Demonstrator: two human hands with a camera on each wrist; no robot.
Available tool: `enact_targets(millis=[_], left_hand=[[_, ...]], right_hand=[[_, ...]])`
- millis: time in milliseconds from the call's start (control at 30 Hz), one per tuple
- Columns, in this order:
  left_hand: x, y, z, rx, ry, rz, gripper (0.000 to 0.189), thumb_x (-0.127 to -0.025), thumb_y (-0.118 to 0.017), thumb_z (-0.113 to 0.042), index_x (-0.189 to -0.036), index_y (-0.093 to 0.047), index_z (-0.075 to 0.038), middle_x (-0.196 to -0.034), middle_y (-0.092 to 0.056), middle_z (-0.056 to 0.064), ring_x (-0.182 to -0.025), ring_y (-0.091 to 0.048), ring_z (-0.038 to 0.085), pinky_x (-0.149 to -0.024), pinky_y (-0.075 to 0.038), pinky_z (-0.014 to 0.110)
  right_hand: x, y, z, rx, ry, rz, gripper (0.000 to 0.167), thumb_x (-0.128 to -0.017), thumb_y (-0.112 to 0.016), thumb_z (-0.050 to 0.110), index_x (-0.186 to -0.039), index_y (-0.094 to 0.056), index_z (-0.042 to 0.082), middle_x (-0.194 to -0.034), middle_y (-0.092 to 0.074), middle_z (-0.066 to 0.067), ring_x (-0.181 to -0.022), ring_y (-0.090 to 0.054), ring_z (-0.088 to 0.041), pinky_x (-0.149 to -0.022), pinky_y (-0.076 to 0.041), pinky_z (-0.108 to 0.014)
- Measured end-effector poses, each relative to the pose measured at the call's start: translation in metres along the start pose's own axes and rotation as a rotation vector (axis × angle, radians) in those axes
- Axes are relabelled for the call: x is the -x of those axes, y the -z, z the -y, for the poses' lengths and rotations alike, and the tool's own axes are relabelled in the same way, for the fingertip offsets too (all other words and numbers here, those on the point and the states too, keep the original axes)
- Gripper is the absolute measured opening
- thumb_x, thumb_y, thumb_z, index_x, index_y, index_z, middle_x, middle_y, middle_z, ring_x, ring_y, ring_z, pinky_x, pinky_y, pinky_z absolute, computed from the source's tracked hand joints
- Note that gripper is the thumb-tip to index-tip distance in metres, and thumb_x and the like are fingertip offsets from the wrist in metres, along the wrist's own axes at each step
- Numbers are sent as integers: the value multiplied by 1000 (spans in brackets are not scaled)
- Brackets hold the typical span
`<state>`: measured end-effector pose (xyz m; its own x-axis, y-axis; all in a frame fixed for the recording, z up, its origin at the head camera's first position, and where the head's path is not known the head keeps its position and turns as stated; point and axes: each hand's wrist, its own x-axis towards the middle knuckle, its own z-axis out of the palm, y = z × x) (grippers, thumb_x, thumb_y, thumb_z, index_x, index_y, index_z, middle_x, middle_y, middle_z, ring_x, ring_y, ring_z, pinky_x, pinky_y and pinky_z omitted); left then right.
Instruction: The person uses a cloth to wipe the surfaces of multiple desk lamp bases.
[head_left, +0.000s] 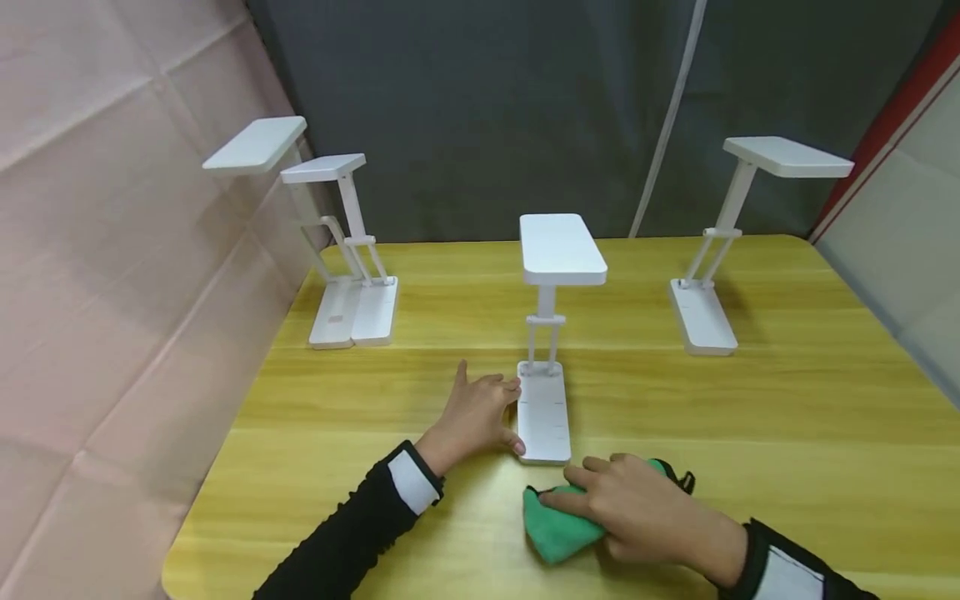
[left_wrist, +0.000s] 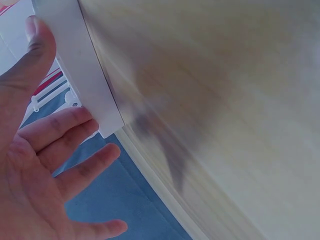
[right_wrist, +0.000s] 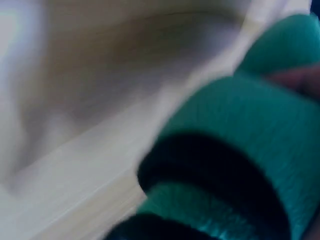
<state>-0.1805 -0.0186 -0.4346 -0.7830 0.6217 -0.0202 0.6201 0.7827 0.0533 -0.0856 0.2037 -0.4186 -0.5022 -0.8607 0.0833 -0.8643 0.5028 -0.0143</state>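
Observation:
A white folding desk lamp (head_left: 544, 412) stands upright mid-table, its flat head raised above the base. My left hand (head_left: 476, 417) touches the left long side of that base, thumb near the front corner and the other fingers farther back. In the left wrist view, the left fingers (left_wrist: 75, 122) are spread and fairly straight beside the white base (left_wrist: 82, 65). My right hand (head_left: 637, 508) grips a bunched green cloth (head_left: 558, 529) with black edging, just in front of the lamp. The green cloth (right_wrist: 235, 120) fills much of the blurred right wrist view.
Two more white lamps (head_left: 372, 312) stand side by side at the back left, near a pale fabric wall (head_left: 150, 275). Another lamp (head_left: 705, 321) is at the back right. A dark curtain (head_left: 480, 117) hangs behind the wood-grain table (head_left: 810, 467).

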Motion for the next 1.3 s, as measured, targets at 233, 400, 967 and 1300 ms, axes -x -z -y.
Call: enact_targets(millis=[233, 400, 967, 1300], left_hand=[[-2, 1, 0, -2, 16, 30, 86, -58, -75, -65, -127, -63, -16, -135, -54, -3, -125, -50, 21, -104, -19, 68], [1, 0, -1, 4, 17, 29, 86, -57, -76, -65, -126, -64, -16, -134, -55, -4, -125, -50, 21, -103, -19, 68], [2, 1, 2, 28, 25, 25, 86, -57, -77, -63, -128, -63, -16, -135, -54, -3, -125, -49, 21, -104, -17, 67], [1, 0, 1, -12, 1, -3, 83, -56, -75, -65, -124, -66, -18, -134, -56, -5, -124, -50, 21, -103, -20, 68]], right_hand=[[-29, -20, 9, 241, -78, -24, 56, -70, -76, 22, -125, -64, 23, -96, -60, -3, -78, -60, -22, -53, -50, -36], [-17, -27, 12, 222, -150, -32, 56, -71, -76, 24, -125, -64, 23, -95, -59, -4, -75, -59, -22, -49, -46, -35], [12, -9, 5, 206, -114, -24, 64, -63, -80, 21, -125, -64, 22, -97, -57, -4, -75, -58, -20, -50, -47, -34], [-36, -35, 25, 286, -103, -119, 45, -86, -64, 26, -131, -58, 26, -110, -59, -5, -80, -58, -22, -59, -51, -39]])
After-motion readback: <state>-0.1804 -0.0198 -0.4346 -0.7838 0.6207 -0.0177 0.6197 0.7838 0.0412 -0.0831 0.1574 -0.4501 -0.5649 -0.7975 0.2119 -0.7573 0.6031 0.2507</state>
